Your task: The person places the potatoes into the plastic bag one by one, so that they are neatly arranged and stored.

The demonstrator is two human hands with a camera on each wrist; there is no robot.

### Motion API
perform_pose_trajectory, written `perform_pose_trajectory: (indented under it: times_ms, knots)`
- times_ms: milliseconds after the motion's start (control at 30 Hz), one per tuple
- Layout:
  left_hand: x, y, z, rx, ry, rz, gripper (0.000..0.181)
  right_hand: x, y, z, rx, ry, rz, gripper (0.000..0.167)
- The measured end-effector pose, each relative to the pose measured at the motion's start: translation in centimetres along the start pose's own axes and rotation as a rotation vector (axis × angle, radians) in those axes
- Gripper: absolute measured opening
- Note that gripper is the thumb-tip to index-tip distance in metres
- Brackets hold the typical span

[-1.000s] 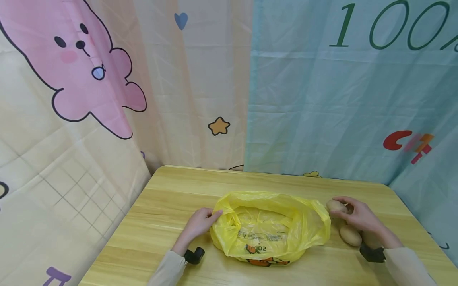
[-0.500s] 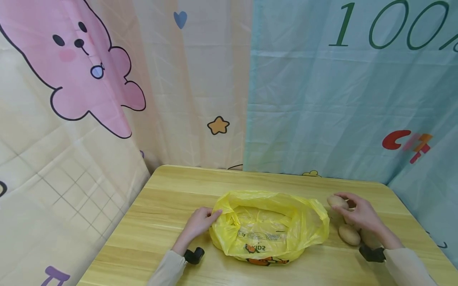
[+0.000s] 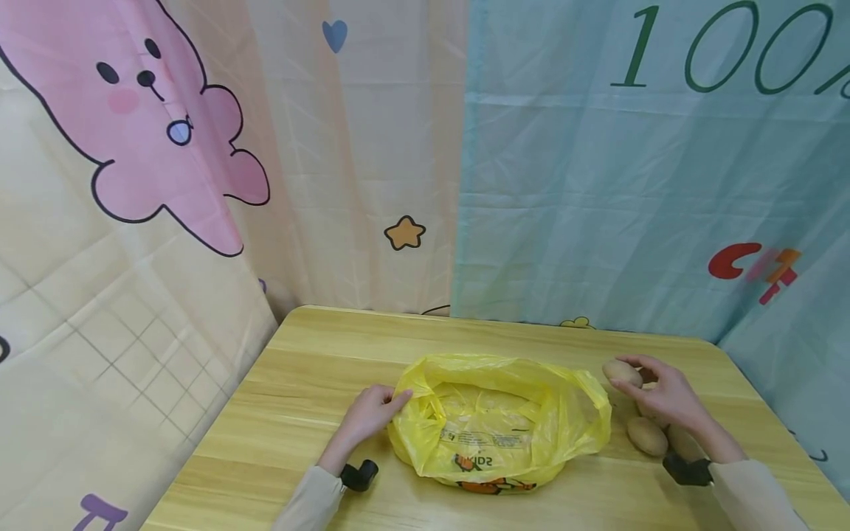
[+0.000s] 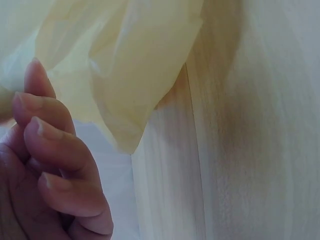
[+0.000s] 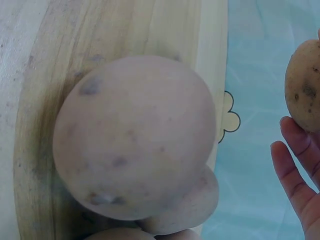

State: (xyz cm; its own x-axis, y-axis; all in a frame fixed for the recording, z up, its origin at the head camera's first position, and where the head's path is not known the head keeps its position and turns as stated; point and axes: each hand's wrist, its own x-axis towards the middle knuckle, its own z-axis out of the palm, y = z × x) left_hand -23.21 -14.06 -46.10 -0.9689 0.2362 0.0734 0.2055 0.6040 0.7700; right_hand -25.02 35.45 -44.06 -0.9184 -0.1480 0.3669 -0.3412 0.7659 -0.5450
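Note:
A yellow plastic bag [image 3: 572, 431] lies on the table with its mouth spread wide and printing on its side. My left hand [image 3: 368, 411] pinches the left edge of the bag's rim between thumb and fingers; the left wrist view shows the thin plastic [image 4: 135, 75] by the fingertips. To the right of the bag, my right hand [image 3: 672, 394] grips a brown potato [image 3: 621, 373] by its ends. More potatoes [image 3: 647, 436] lie beneath and beside that hand, partly hidden by it. A large potato [image 5: 135, 140] fills the right wrist view, with a smaller potato [image 5: 189, 205] behind it.
The wooden table [image 3: 319, 346] reaches back to a printed cloth backdrop [image 3: 372, 162] and a blue cloth [image 3: 564, 184] at the right. A black wrist camera [image 3: 359, 476] is by the left sleeve, another camera [image 3: 687, 470] by the right.
The potato in my right hand has risen slightly, away from the potatoes near it. My left hand and the bag have stayed in place.

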Motion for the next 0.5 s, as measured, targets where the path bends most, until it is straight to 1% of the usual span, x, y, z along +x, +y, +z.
perform_pose_trajectory:
  times_ms: [167, 500]
  knots:
    - [-0.02, -0.05, -0.03, 0.004, -0.001, 0.002, 0.048, -0.05, -0.25, 0.01, -0.014, 0.014, -0.013, 0.047]
    - [-0.01, -0.18, -0.02, 0.004, 0.005, 0.007, 0.048, -0.01, -1.00, 0.16, -0.029, 0.070, -0.060, 0.046]
